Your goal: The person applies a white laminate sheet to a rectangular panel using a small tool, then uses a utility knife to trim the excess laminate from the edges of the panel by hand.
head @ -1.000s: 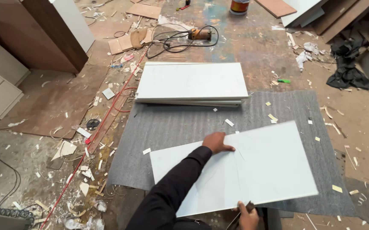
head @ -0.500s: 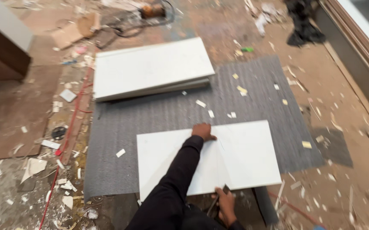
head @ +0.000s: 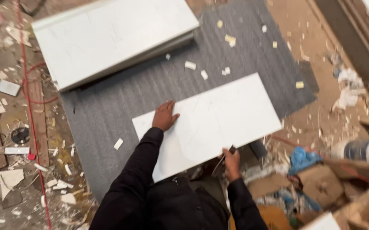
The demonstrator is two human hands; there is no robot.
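- White laminate: one loose panel (head: 210, 123) is lying on the grey ribbed mat (head: 116, 102), and I am pressing my left hand (head: 165, 116) flat on it, fingers spread, near its far left corner.
- My right hand (head: 232, 162) is curling around a thin dark tool (head: 219, 164) at the panel's near edge; what kind of tool, I cannot tell.
- Beyond my left hand, one stack of white panels (head: 112, 38) is sitting, well apart.
- One red cord (head: 30, 115) is running along the floor, left of my left hand.

Left hand (head: 164, 116) flat, palm down, arm outstretched, right hand (head: 231, 162) curled close to body
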